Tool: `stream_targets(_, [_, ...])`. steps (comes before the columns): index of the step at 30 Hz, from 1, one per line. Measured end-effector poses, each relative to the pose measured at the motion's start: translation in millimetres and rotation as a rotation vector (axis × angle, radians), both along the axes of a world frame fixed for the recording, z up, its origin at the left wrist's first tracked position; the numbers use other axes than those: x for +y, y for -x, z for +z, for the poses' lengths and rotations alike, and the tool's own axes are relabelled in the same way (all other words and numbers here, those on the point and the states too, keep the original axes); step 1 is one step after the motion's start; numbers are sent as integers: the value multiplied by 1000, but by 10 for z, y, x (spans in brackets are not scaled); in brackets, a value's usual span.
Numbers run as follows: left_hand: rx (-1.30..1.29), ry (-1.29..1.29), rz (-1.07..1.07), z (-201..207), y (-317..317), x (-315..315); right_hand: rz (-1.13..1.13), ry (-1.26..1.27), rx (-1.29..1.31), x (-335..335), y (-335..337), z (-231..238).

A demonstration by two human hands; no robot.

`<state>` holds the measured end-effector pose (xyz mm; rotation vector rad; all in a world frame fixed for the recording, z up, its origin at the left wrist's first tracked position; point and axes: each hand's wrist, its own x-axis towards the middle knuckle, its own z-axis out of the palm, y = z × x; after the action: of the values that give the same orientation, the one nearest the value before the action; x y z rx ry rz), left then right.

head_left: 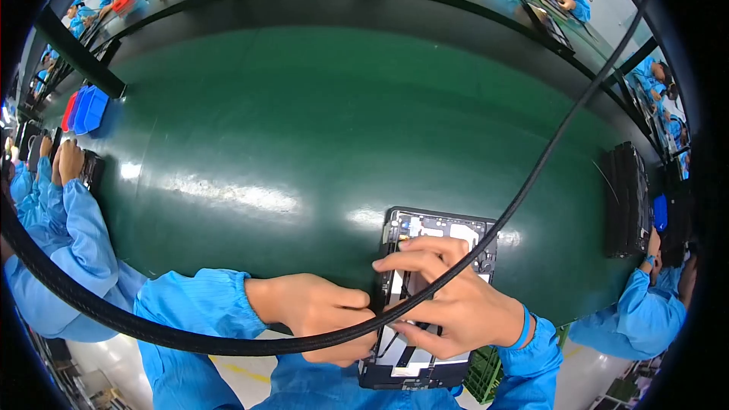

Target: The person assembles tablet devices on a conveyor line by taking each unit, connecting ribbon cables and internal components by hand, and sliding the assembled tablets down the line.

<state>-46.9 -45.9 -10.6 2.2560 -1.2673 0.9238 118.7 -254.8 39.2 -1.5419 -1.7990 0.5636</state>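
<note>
An opened tablet [410,381] lies at the table's near edge, its inner boards, dark panels and thin dark cables exposed. My left hand [323,315] is closed at its left edge, fingers curled under; whatever they hold is hidden. Over the tablet's middle is my right hand [463,304], with a blue band at the wrist. Its fingers are stretched and apart, thumb low near my left fingertips, and I see nothing in them. A thick black braided cable [228,345] crosses in front of both hands and hides part of them.
A stack of dark devices [627,201] stands at the table's right edge. Blue bins [89,110] and a red one sit far left. Co-workers in blue sit on both sides and beyond the dark rail. A green crate [483,373] stands below the table edge.
</note>
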Motion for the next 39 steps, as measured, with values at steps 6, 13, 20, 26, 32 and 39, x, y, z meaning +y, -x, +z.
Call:
stream_targets(6, [-81,89,22,-55,-5,-62,118,70,-70,134,1,-20])
stream_targets(13, [-20,196,-4,-60,-29,-95,168,128,-197,213,65,63])
stream_targets(20, [22,62,-144,0,0,-122,231,176,-288,52,95,347])
stream_targets(26, [-49,-46,-146,4,3,-48,65,149,-291,58,-22,285])
stream_targets(32, [-50,-171,-159,105,33,-31,-29,-76,-337,116,25,25])
stream_targets(39, [-132,-248,-187,153,-7,0,-94,-254,-374,156,-14,-76])
